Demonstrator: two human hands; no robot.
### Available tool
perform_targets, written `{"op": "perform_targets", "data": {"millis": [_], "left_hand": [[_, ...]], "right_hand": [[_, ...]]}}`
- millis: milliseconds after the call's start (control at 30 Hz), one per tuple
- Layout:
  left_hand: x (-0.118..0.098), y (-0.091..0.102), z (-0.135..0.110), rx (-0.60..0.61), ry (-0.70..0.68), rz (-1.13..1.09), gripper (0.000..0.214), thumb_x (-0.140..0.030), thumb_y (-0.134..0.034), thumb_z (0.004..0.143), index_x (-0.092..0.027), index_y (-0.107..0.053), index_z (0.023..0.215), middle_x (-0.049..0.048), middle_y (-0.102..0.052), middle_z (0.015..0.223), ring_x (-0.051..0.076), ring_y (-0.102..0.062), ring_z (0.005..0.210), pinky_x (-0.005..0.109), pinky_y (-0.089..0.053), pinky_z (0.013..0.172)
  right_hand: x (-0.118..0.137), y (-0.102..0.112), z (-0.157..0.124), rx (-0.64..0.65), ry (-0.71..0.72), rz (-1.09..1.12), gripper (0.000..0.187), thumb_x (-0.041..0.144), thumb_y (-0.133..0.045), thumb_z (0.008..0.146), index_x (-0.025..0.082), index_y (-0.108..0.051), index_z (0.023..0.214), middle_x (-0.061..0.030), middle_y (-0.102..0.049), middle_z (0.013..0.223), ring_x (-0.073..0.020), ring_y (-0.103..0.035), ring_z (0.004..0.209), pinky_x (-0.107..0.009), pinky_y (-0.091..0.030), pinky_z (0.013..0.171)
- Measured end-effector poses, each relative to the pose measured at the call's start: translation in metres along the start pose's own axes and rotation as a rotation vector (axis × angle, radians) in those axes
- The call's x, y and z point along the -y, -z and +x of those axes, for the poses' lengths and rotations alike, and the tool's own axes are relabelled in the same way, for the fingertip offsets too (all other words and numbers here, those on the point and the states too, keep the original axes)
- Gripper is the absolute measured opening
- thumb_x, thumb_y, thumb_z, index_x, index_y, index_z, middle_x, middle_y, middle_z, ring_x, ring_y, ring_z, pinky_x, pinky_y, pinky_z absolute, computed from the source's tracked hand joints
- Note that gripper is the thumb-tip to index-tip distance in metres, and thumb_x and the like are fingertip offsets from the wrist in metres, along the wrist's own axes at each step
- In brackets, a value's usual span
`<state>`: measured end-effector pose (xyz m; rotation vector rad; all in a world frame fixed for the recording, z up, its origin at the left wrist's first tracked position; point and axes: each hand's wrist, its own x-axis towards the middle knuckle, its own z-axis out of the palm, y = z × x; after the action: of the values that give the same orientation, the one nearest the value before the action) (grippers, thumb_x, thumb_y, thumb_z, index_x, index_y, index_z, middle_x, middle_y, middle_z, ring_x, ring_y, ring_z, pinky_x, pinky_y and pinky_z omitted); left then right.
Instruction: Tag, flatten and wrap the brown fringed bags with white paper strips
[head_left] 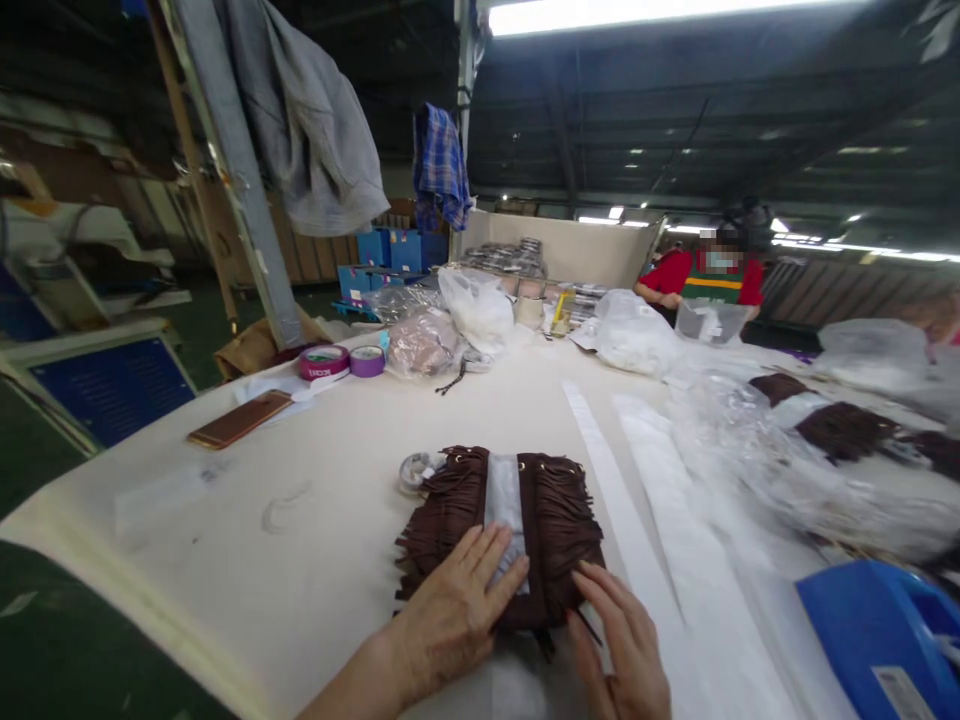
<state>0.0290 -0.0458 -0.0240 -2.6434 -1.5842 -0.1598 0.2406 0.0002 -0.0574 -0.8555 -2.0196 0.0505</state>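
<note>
A dark brown fringed bag point(566, 520) lies flat on the table in front of me, with small metal eyelets along its far edge. Down its middle runs a pale grey strip point(504, 490). My left hand point(457, 600) rests flat across this strip, fingers stretched out, pressing on the bag. At the bag's near right corner is my right hand point(622, 640), its fingertips touching the fringe and its thumb apart below. A thin dark strand shows between that thumb and the fingers. Touching the bag's far left corner is a roll of clear tape point(415, 472).
Long white paper strips point(652, 470) lie to the right, beside clear plastic bags point(735, 430) and more brown fringed pieces point(847, 425). A blue tape dispenser point(870, 630) stands near right. At left are a phone point(240, 418) and tape rolls point(324, 362). A person point(705, 280) stands across the table.
</note>
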Motion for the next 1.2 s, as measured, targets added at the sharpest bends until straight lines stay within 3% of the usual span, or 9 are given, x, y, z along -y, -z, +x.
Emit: {"op": "perform_targets", "data": {"millis": [67, 133, 267, 400, 533, 633, 767, 933, 1200], "left_hand": [[-0.001, 0.003, 0.001, 0.025, 0.012, 0.010, 0.081, -0.003, -0.050, 0.059, -0.008, -0.026, 0.136, 0.0277, -0.022, 0.142, 0.036, -0.013, 0.132, 0.053, -0.028, 0.105], [-0.001, 0.005, 0.002, 0.036, 0.015, 0.019, 0.084, 0.000, -0.046, 0.055, -0.008, -0.027, 0.136, 0.0276, -0.023, 0.141, 0.036, -0.014, 0.132, 0.054, -0.030, 0.104], [-0.001, 0.002, 0.002, 0.051, 0.010, 0.022, 0.090, 0.000, -0.043, 0.048, -0.008, -0.026, 0.136, 0.0269, -0.023, 0.141, 0.035, -0.012, 0.131, 0.055, -0.030, 0.103], [0.000, -0.005, 0.000, -0.007, -0.002, 0.066, 0.090, -0.002, -0.043, 0.046, -0.009, -0.027, 0.135, 0.0268, -0.025, 0.141, 0.035, -0.014, 0.132, 0.055, -0.032, 0.102], [0.005, -0.026, -0.004, -0.153, -0.023, 0.173, 0.088, -0.005, -0.048, 0.052, -0.010, -0.024, 0.137, 0.0244, -0.032, 0.140, 0.035, -0.019, 0.132, 0.052, -0.037, 0.100], [0.012, -0.048, -0.003, -0.345, -0.044, 0.289, 0.076, -0.007, -0.052, 0.065, -0.013, -0.027, 0.136, 0.0198, -0.039, 0.138, 0.034, -0.024, 0.132, 0.048, -0.038, 0.100], [0.021, -0.056, 0.001, -0.528, -0.108, 0.449, 0.061, -0.001, -0.045, 0.075, -0.016, -0.036, 0.133, 0.0158, -0.050, 0.130, 0.030, -0.039, 0.125, 0.042, -0.039, 0.099], [0.023, -0.040, 0.002, -0.523, -0.154, 0.515, 0.052, -0.003, -0.042, 0.079, -0.018, -0.043, 0.130, 0.0125, -0.060, 0.117, 0.028, -0.050, 0.115, 0.039, -0.045, 0.093], [0.023, -0.045, -0.002, -0.448, -0.144, 0.502, 0.052, -0.010, -0.044, 0.082, -0.019, -0.038, 0.133, 0.0141, -0.043, 0.137, 0.029, -0.039, 0.126, 0.043, -0.040, 0.099]], "right_hand": [[0.010, 0.000, 0.008, 0.045, 0.215, -0.079, 0.036, 0.017, -0.052, 0.082, 0.016, -0.052, 0.118, -0.0099, -0.060, 0.116, -0.0235, -0.051, 0.112, -0.039, -0.040, 0.094], [0.017, 0.001, 0.020, 0.078, 0.287, -0.110, 0.035, 0.016, -0.050, 0.082, 0.013, -0.052, 0.117, -0.0112, -0.061, 0.114, -0.0237, -0.052, 0.112, -0.041, -0.037, 0.096], [0.016, -0.003, 0.054, 0.180, 0.213, -0.061, 0.030, 0.012, -0.045, 0.084, 0.015, -0.054, 0.113, -0.0099, -0.063, 0.110, -0.0213, -0.055, 0.107, -0.041, -0.039, 0.095], [0.005, -0.025, 0.098, 0.381, 0.065, -0.066, 0.037, 0.003, -0.043, 0.079, 0.016, -0.058, 0.110, -0.0089, -0.062, 0.112, -0.0205, -0.054, 0.106, -0.037, -0.043, 0.091], [-0.009, -0.056, 0.135, 0.525, 0.075, -0.139, 0.045, -0.002, -0.040, 0.079, 0.019, -0.057, 0.114, -0.0066, -0.059, 0.120, -0.0177, -0.051, 0.111, -0.029, -0.040, 0.095], [-0.019, -0.072, 0.152, 0.573, 0.116, -0.184, 0.038, 0.001, -0.040, 0.083, 0.018, -0.059, 0.110, -0.0078, -0.061, 0.116, -0.0185, -0.052, 0.109, -0.030, -0.040, 0.092], [-0.027, -0.081, 0.164, 0.673, 0.177, -0.248, 0.025, 0.007, -0.042, 0.087, 0.016, -0.061, 0.098, -0.0091, -0.067, 0.096, -0.0208, -0.061, 0.091, -0.033, -0.044, 0.080], [-0.035, -0.087, 0.162, 0.735, 0.211, -0.288, 0.019, 0.007, -0.043, 0.087, 0.012, -0.061, 0.091, -0.0100, -0.067, 0.090, -0.0211, -0.062, 0.083, -0.030, -0.045, 0.072], [-0.044, -0.094, 0.143, 0.662, 0.131, -0.273, 0.021, 0.001, -0.042, 0.085, 0.011, -0.061, 0.088, -0.0116, -0.065, 0.093, -0.0199, -0.061, 0.087, -0.027, -0.045, 0.076]]}}
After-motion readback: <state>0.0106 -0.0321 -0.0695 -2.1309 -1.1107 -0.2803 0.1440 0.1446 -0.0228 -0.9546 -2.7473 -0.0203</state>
